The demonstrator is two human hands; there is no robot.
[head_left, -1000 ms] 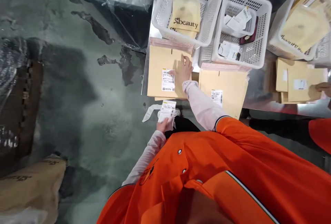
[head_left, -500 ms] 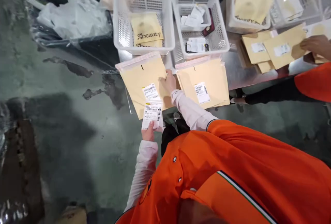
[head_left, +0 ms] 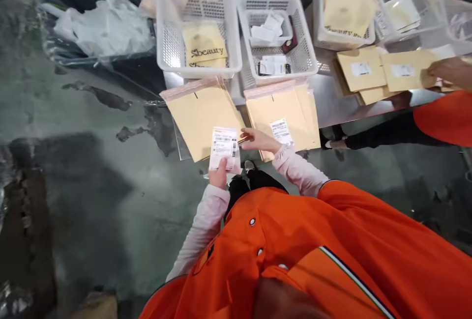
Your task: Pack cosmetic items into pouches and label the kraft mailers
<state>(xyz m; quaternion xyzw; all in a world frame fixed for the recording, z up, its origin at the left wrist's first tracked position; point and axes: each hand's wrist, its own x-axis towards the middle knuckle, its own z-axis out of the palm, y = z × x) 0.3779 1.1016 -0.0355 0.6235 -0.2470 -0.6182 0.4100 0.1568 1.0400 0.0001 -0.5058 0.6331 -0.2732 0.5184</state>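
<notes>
My left hand [head_left: 218, 174] grips a small stack of printed shipping labels [head_left: 223, 148] by its lower end, thumb on top. The labels hang over the lower right part of the left pile of padded mailers [head_left: 199, 112], whose top mailer shows no label on its visible part. Just right of the labels is my right hand [head_left: 261, 141], fingers spread and partly curled, with nothing visible in them. Its fingertips are near the left pile's edge; whether they touch cannot be made out. Under its wrist lies the right pile of mailers [head_left: 265, 112], with a label [head_left: 281, 132] on top.
Behind the piles stand a white basket [head_left: 236, 34] with "beauty" mailers and another basket [head_left: 313, 58] holding labels and small items. A lined black bin [head_left: 110, 71] is at left. At right, a co-worker's hand [head_left: 452, 71] touches mailers on the metal table [head_left: 328, 107].
My right hand has come off the left pile and moved right and toward me. The label on that pile's top mailer no longer shows. My left hand keeps the labels, slightly farther right.
</notes>
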